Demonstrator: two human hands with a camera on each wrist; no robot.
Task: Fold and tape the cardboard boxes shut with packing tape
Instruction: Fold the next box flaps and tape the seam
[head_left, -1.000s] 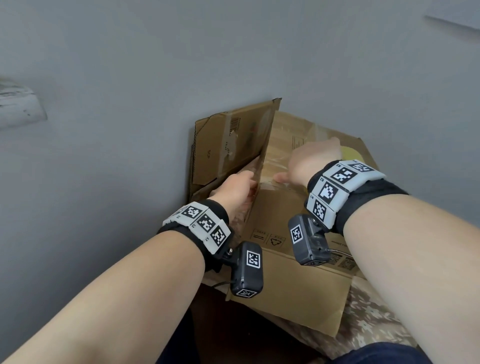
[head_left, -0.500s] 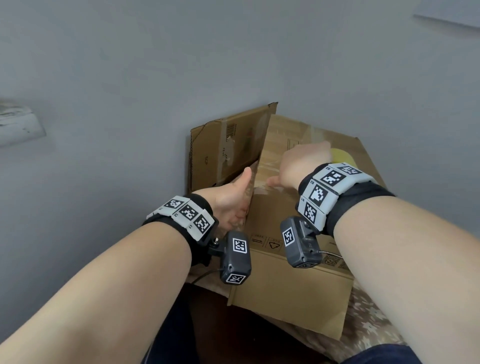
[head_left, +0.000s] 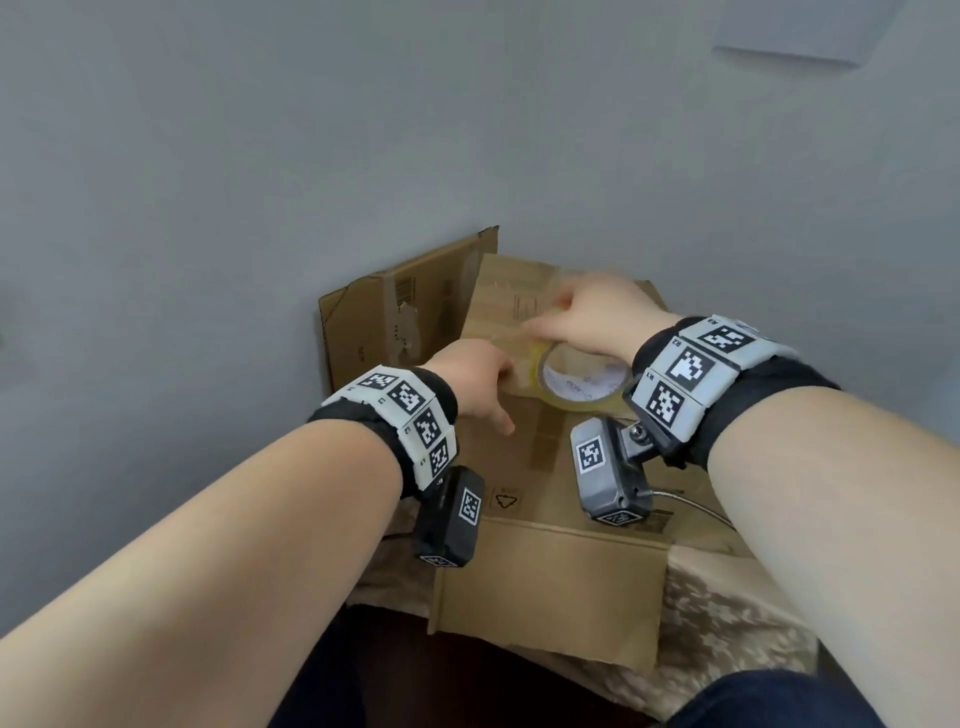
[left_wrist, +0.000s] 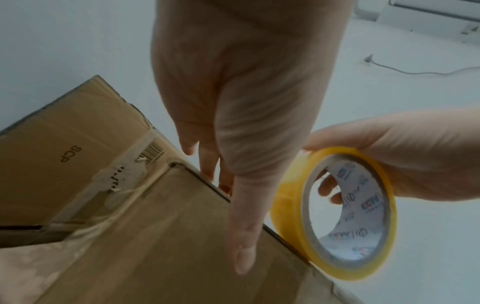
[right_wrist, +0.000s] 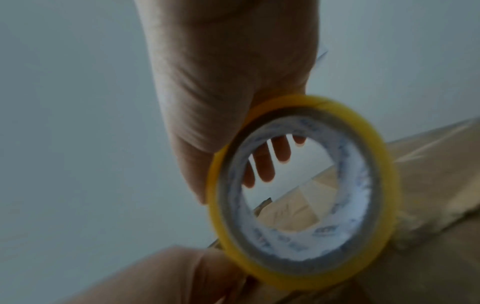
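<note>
A brown cardboard box (head_left: 524, 467) lies in front of me against a grey wall, its top flaps folded down. My left hand (head_left: 475, 379) rests over the box's upper edge. Its thumb (left_wrist: 240, 236) lies straight on the near face of the box (left_wrist: 155, 236), and the fingers reach over the edge, mostly hidden. My right hand (head_left: 592, 317) grips a roll of yellowish clear packing tape (head_left: 582, 387) just right of the left hand, above the box top. The roll (right_wrist: 303, 191) stands on edge, fingers (right_wrist: 267, 162) curled round its rim. Whether tape is pulled out is blurred.
A second cardboard box (head_left: 374, 322) with torn old tape and a barcode stands upright behind, left of the first, against the wall. A camouflage-patterned cloth (head_left: 727, 623) lies under the box. My legs in dark trousers (head_left: 753, 701) are at the bottom.
The upright flap that my left hand held has come down. My left hand now lies over the box edge. My right hand has lifted the tape roll into plain view.
</note>
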